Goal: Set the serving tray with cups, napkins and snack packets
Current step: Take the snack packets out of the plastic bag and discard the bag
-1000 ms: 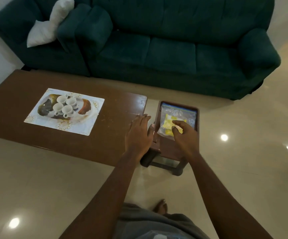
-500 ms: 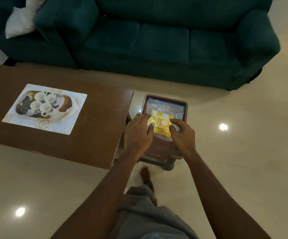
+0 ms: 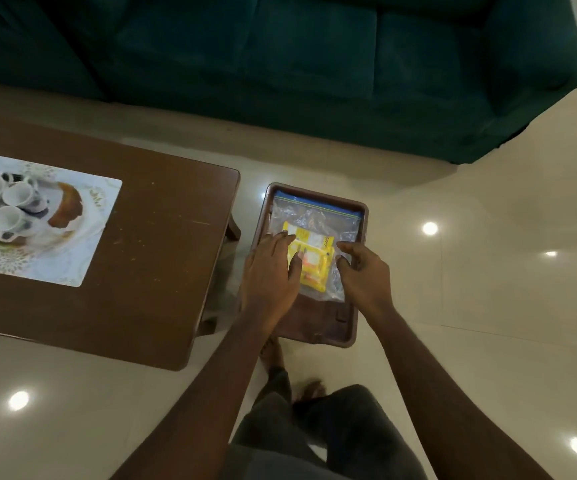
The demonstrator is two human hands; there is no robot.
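A clear zip bag (image 3: 318, 220) with yellow snack packets (image 3: 314, 268) inside lies on a small brown side table (image 3: 314, 336). My left hand (image 3: 269, 275) rests on the bag's left side, its fingers and thumb closed over the packets. My right hand (image 3: 363, 271) pinches the bag's right edge. Far to the left, a white patterned serving tray (image 3: 72, 261) sits on the brown coffee table (image 3: 162, 271). Several white cups (image 3: 3, 209) stand grouped on it. No napkins are in view.
A dark green sofa (image 3: 314, 64) runs along the back, beyond a strip of glossy tiled floor. The side table stands close to the coffee table's right end. My bare feet (image 3: 273, 351) are just below the side table.
My left hand has moved from the coffee table's corner onto the bag. The right hand has shifted to the bag's right edge. The camera has come closer and tilted down.
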